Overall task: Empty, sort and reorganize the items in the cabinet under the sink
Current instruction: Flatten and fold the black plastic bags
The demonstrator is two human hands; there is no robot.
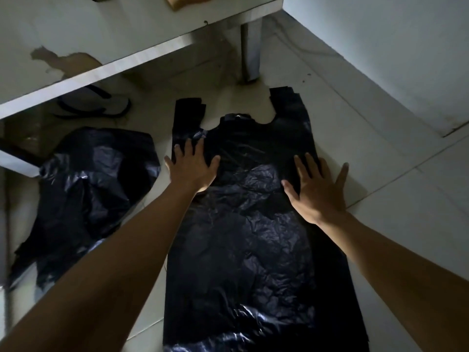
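Head view: left hand (193,166) and right hand (317,189) press flat, fingers spread, on the black bag (243,250).

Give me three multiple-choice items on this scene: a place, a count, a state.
1. Where is the crumpled bag relative to the flat bag? A) left of it B) on it C) right of it
2. How many black bags show? A) one B) two C) four
3. How do the hands lie on the flat bag? A) fisted B) pinching a handle C) flat, fingers spread
Key: 1 A, it lies apart at the left; 2 B, one flat, one crumpled; 3 C, left hand and right hand press with straight fingers.
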